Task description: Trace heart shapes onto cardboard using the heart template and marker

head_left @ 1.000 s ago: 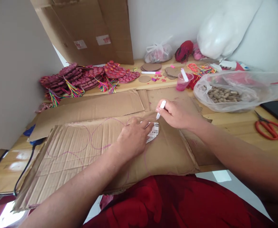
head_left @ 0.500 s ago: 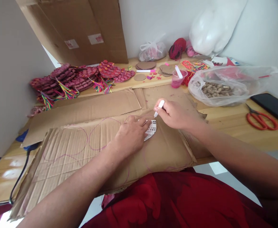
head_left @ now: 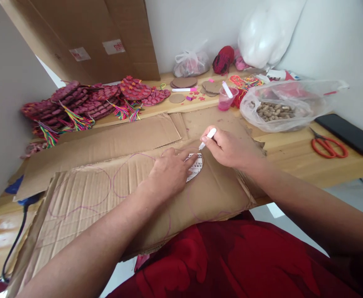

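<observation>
My left hand (head_left: 171, 170) lies flat, fingers spread, pressing a round printed card disc (head_left: 196, 167) onto a sheet of brown cardboard (head_left: 221, 194). The hand covers the disc's left part. My right hand (head_left: 220, 147) pinches a white marker pen (head_left: 207, 138), its tip down at the disc's upper edge. Purple curved outlines (head_left: 131, 156) are drawn on the cardboard to the left of my left hand and below the disc.
Behind the cardboard stand peanut-textured red pieces with tassels (head_left: 88, 99), cardboard discs (head_left: 184, 82), a capped marker (head_left: 184, 89) and a pink cup (head_left: 226, 101). Rightward are a bag of peanuts (head_left: 274, 111), red-handled scissors (head_left: 328, 147) and a black phone (head_left: 349, 132).
The camera view has shifted slightly, so the background slides left. My right hand still has the pen at the disc's top edge, its tip slightly further left. My left hand stays on the disc.
</observation>
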The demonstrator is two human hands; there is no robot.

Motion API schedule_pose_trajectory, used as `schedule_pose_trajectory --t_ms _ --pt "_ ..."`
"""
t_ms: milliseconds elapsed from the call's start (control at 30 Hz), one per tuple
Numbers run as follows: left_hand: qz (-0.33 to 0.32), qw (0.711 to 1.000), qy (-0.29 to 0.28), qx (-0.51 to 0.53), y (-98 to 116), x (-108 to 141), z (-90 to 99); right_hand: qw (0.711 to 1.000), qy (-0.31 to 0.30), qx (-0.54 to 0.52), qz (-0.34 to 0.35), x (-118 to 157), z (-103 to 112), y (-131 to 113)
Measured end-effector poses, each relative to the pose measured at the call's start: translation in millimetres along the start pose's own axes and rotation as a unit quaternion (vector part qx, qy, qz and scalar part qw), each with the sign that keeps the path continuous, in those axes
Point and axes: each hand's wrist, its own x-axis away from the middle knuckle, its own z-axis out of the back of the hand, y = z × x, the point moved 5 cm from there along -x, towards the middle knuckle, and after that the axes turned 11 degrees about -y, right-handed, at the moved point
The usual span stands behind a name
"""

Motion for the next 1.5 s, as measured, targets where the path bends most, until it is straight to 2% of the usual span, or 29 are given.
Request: schedule_pose_trajectory --t_ms 233,433,533,800,1100,1300,1500 --pt "0.006 1.0 0.009 -0.003 1.0 2.6 0.6 0.999 -0.017 0.02 -0.026 5.3 0.6 3.1" --pt "0.001 1.0 0.007 -0.005 1.0 2.2 0.3 0.999 -0.01 -0.023 0.026 -24.9 -8.1 -6.3" --pt "-0.004 1.0 0.002 -0.001 0.5 0.9 -1.0 0.998 -0.016 -0.038 0.043 -31.7 -10.8 -9.1" --pt "-0.008 1.0 0.007 -0.029 0.8 0.4 1.0 1.0 -0.007 0.018 -0.011 1.5 -1.6 -5.1" --pt "-0.005 1.0 0.01 -0.014 0.5 0.8 2.4 0.998 -0.01 -0.063 0.028 32.7 -11.0 -24.6" --pt "-0.013 1.0 0.017 -0.019 1.1 -0.2 2.3 1.0 0.004 -0.027 -0.003 22.2 -4.1 -18.6" --pt "-0.016 1.0 0.01 -0.023 1.0 0.1 5.1 0.999 0.038 -0.017 0.02 11.6 -3.3 -12.6"
